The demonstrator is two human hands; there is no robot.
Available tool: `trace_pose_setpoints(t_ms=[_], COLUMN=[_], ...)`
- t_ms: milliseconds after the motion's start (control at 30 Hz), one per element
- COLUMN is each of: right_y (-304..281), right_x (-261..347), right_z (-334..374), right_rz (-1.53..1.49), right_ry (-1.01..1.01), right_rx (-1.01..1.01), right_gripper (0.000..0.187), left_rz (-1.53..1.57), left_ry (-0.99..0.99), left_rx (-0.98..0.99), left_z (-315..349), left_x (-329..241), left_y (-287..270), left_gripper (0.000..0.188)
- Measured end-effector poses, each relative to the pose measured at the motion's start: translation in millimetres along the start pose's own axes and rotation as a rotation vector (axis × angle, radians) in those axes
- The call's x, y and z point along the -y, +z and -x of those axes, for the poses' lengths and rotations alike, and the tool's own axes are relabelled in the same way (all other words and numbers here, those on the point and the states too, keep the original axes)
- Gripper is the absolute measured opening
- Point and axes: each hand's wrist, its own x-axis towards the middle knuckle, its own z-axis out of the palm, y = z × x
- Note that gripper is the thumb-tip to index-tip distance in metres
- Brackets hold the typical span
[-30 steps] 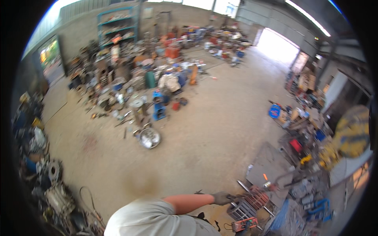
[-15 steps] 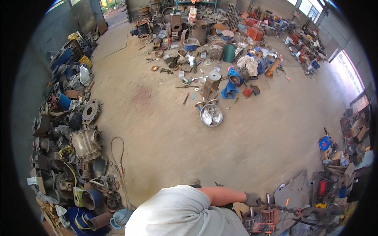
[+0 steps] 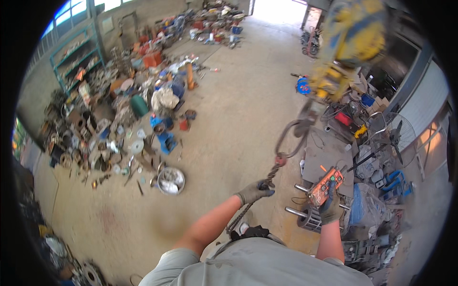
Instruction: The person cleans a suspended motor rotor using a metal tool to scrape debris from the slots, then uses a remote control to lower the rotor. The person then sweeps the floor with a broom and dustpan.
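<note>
Chain point(image 3: 272, 176) runs through my left grip point(image 3: 255, 192), near the middle of the view. Off to the left, a metal basin point(image 3: 171, 181) sits on the floor point(image 3: 224, 109), well apart from me. Next comes the left grip, gloved and closed around the chain; a length hangs below it, back toward me. Above the grip, the chain's long axis slants up and to the right, to a red fitting point(image 3: 280, 159) and a long ring point(image 3: 287, 143). Farther up and right, the ring seems to hang from the blurred yellow block point(image 3: 350, 43). My left grip is the nearer one, touching the chain; my right grip point(image 3: 330, 208) is apart from it, farther right, clasping an orange remote point(image 3: 326, 186). Past that, just below in view, is a slatted cylinder point(image 3: 311, 220); a fan point(image 3: 398, 138) stands rightmost. I can make out no brand, and any lettering on the remote is too small to read.
</note>
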Motion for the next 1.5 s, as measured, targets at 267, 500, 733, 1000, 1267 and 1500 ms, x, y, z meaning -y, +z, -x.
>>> trace_pose_setpoints(t_ms=[267, 500, 733, 1000, 1267, 1500], right_y=[99, 186, 211, 152, 119, 167], right_x=[29, 73, 89, 16, -49, -52], right_z=[-116, -237, -347, -455, -505, -616], right_rz=[-0.248, -0.485, -0.450, -0.386, -0.557, -0.434], right_ry=[-0.029, -0.253, -0.547, -0.479, -0.230, -0.211], right_rx=[0.095, 0.450, 0.187, -0.114, -0.212, -0.140], right_gripper=[0.053, 0.060, 0.046, 0.032, 0.035, 0.042], left_rz=[0.000, -0.091, -0.340, -0.455, -0.419, -0.737], left_ry=[0.377, 0.312, 0.397, 0.654, 0.542, -0.108], left_rx=[-0.155, -0.416, -0.484, -0.409, -0.434, -0.516], left_z=[-130, -228, -309, -407, -494, -437], left_x=[-165, -160, -164, -186, -205, -36], left_y=[-69, -90, -129, -187, -252, -393], left_gripper=[0.059, 0.031, 0.031, 0.023, 0.051, 0.075])
